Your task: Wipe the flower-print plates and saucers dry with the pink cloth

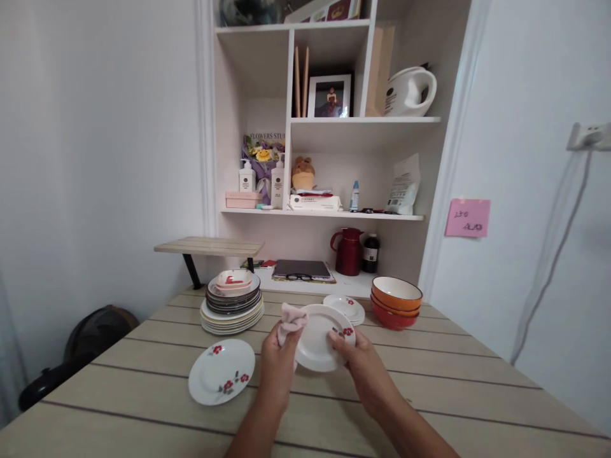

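A white plate [317, 343] with red flowers is held up over the table, tilted toward me. My right hand [358, 353] grips its right edge, the thumb lying on the face near the flowers. At its left edge my left hand [280, 356] is closed around a pale pink cloth [292, 320], which touches the rim. Another white flowered plate [210, 374] lies on the table to the left. Behind the held plate sits a small stack of white flowered plates [351, 310], partly hidden by it.
At the back left stands a tall stack of plates [232, 323] with small dishes on top. Orange and red bowls [395, 305] are stacked at the back right. Behind are a laptop [303, 269], a red jug [349, 253], a dark bottle [371, 253] and a raised wooden stand [210, 245].
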### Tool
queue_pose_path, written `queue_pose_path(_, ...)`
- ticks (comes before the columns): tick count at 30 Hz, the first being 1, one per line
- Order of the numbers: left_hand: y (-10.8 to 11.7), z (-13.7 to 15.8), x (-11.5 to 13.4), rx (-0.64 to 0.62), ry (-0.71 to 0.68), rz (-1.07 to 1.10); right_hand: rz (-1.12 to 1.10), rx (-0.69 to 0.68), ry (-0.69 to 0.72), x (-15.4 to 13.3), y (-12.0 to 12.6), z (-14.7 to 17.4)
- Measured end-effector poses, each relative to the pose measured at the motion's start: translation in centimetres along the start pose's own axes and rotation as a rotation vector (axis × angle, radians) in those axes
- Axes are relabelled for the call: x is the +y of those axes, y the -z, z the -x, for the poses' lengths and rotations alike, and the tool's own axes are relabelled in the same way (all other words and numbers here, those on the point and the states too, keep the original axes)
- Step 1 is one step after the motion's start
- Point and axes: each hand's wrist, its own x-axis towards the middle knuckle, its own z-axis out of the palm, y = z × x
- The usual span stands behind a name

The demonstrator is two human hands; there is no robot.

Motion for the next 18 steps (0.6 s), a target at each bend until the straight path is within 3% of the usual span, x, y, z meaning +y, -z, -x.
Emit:
queue_pose_path(6,0.5,-0.1,0.1,-0.155,-0.38,-0.416,0.438,-0.057,0.31,-1.7,0.9,0.0)
queue_pose_path(10,0.3,0.3,-0.3,-0.193,-0.494,-0.48,0.538,-0.155,0.338,-2.5,1.0,0.3)
queue_pose_path(13,-0.2,0.5,-0.3,-0.153,-0.455,-0.432,0.482,-0.137,0.324,-2.5,0.9,0.4)
queue_pose_path(18,-0.8,0.6,0.1,-0.043,-0.102,-0.184,0.184,0.005,0.169,-1.4,0.6,0.3)
